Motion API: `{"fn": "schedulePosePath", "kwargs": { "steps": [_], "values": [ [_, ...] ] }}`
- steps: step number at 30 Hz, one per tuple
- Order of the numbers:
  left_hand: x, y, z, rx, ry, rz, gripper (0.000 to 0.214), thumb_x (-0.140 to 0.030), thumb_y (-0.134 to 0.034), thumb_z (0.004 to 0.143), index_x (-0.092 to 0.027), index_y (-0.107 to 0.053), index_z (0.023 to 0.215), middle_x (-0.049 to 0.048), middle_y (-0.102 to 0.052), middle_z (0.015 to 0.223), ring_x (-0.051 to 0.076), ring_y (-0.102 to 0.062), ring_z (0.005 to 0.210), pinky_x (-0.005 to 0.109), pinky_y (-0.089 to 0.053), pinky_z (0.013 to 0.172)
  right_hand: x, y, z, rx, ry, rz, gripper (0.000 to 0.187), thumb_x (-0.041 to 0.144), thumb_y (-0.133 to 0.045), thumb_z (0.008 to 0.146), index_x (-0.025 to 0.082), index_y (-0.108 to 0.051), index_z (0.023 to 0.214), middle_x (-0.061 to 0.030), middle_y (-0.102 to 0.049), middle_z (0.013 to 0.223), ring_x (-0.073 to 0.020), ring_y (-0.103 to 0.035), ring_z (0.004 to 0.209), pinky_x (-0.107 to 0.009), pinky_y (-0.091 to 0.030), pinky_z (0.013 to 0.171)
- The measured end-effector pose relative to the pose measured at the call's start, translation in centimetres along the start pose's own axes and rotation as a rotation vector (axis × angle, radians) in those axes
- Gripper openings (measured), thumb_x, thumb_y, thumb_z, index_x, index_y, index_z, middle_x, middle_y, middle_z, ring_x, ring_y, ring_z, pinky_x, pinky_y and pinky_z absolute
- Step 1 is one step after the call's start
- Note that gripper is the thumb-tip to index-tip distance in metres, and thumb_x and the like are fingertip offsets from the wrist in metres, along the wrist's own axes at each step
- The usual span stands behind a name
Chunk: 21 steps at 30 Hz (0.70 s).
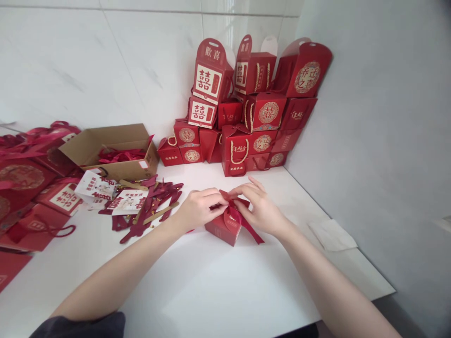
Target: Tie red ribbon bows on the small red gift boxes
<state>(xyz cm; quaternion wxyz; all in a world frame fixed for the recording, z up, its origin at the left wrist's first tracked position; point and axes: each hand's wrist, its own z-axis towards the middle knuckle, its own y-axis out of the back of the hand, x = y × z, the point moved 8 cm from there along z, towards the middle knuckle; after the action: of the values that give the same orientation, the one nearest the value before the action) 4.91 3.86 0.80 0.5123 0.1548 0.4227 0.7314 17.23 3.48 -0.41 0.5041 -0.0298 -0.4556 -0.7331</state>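
Two hands worked close together over a small red gift box (218, 228) on the white worktop (214, 291). The left hand (199, 209) and right hand (259, 209) curved inward, their fingers (243, 188) pinching the red ribbon (244, 224) at the box's top, though the exact grip was partly hidden. The card box looked light and fairly stiff, best steadied by its sides; the soft ribbon would need holding near its gather. A stack of red gift boxes (260, 112) stood behind.

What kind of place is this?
Probably a white packing table for wedding favours: stacked red double-happiness gift boxes, a cardboard carton of red ribbons, and a small red box with a red ribbon.
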Motion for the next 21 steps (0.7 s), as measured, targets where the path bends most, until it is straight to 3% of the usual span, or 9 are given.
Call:
{"fn": "schedulePosePath", "kwargs": {
  "steps": [3,6,9,13,17,21],
  "values": [
    [-0.01,-0.01,-0.03,0.002,0.000,-0.019,0.010,-0.017,-0.058,0.085,-0.017,-0.067,0.083,0.0021,-0.069,0.080,0.010,-0.064,0.073,0.020,-0.051,0.068,-0.15,-0.17,0.00,0.013,-0.019,0.033,0.026,0.008,-0.048,0.085,0.024,-0.055,0.104,-0.0003,-0.069,0.101,-0.0163,-0.065,0.093,-0.051,-0.023,0.114],
    [0.04,0.09,-0.06,-0.009,0.006,-0.025,0.010,-0.017,-0.059,0.085,-0.016,-0.067,0.081,0.0017,-0.068,0.077,0.010,-0.063,0.071,0.019,-0.050,0.067,-0.08,0.37,0.00,-0.056,-0.005,0.001,0.023,0.009,-0.049,0.084,0.023,-0.056,0.101,-0.0012,-0.069,0.097,-0.0170,-0.064,0.092,-0.050,-0.024,0.114],
    [0.03,0.09,-0.05,-0.004,0.003,-0.022,0.010,-0.017,-0.059,0.085,-0.016,-0.067,0.081,0.0018,-0.068,0.076,0.009,-0.063,0.069,0.019,-0.050,0.065,-0.38,-0.03,-0.03,-0.010,-0.035,0.042,0.029,0.011,-0.052,0.083,0.024,-0.055,0.109,-0.0027,-0.068,0.106,-0.0182,-0.063,0.099,-0.050,-0.023,0.114],
    [0.05,0.17,-0.01,-0.003,0.004,-0.016,0.011,-0.018,-0.058,0.085,-0.016,-0.068,0.080,0.0017,-0.068,0.076,0.009,-0.063,0.068,0.019,-0.050,0.064,-0.60,0.10,-0.08,-0.036,-0.054,0.058,0.026,0.009,-0.049,0.084,0.023,-0.056,0.104,-0.0004,-0.068,0.095,-0.0164,-0.064,0.092,-0.048,-0.023,0.114],
    [0.05,0.16,-0.03,0.005,-0.001,-0.020,0.011,-0.017,-0.058,0.085,-0.016,-0.068,0.081,0.0020,-0.068,0.077,0.009,-0.062,0.068,0.018,-0.049,0.064,-0.76,-0.29,-0.02,0.009,-0.078,0.085,0.032,0.010,-0.053,0.080,0.023,-0.054,0.110,-0.0025,-0.066,0.105,-0.0190,-0.062,0.102,-0.050,-0.023,0.113],
    [0.11,0.12,-0.08,0.004,0.000,-0.011,0.011,-0.017,-0.058,0.086,-0.016,-0.067,0.081,0.0021,-0.068,0.076,0.009,-0.061,0.067,0.019,-0.048,0.062,-1.04,0.48,0.14,-0.042,-0.092,0.082,0.017,0.009,-0.052,0.081,0.022,-0.057,0.091,0.0001,-0.066,0.089,-0.0168,-0.062,0.087,-0.047,-0.027,0.111]
  ]
}}
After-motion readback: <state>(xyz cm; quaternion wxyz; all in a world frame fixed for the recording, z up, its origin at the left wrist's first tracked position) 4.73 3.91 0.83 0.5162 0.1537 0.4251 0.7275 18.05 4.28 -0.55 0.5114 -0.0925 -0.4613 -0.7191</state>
